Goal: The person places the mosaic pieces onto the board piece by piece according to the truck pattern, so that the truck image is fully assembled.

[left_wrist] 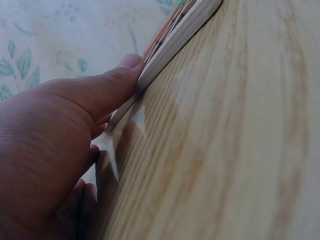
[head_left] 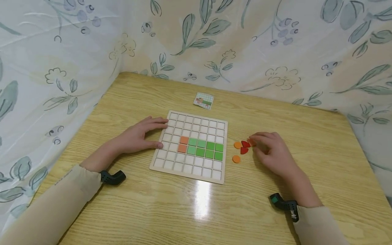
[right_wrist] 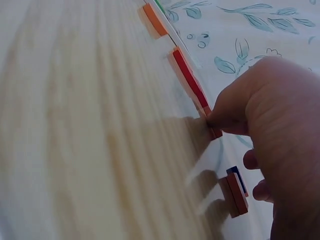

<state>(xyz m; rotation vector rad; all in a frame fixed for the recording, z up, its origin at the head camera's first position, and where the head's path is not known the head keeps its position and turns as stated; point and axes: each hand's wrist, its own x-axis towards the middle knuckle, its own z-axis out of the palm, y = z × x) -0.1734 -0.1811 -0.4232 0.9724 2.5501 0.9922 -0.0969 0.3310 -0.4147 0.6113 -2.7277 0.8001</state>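
My left hand (head_left: 137,136) touches the left edge of a wooden grid board (head_left: 157,165), thumb apart from the fingers. In the left wrist view, the thumb (left_wrist: 110,87) presses the board's side. On the board lie two rows of square tiles: orange-red (head_left: 184,140), light green (head_left: 193,142) and darker green (head_left: 210,145). Right of the board, my right hand (head_left: 272,153) has its curled fingertips on an orange-red piece (head_left: 252,142), seemingly pinching it. Beside it are red quarter-round pieces (head_left: 244,150) and orange round pieces (head_left: 236,159). The fingers partly cover the piece.
A small picture card (head_left: 203,101) lies behind the board. In the right wrist view, a reddish piece with dark blue (right_wrist: 236,192) lies beneath the other fingers. Patterned cloth (head_left: 196,41) stands behind the wooden table (head_left: 171,211). A black camera is on each wrist.
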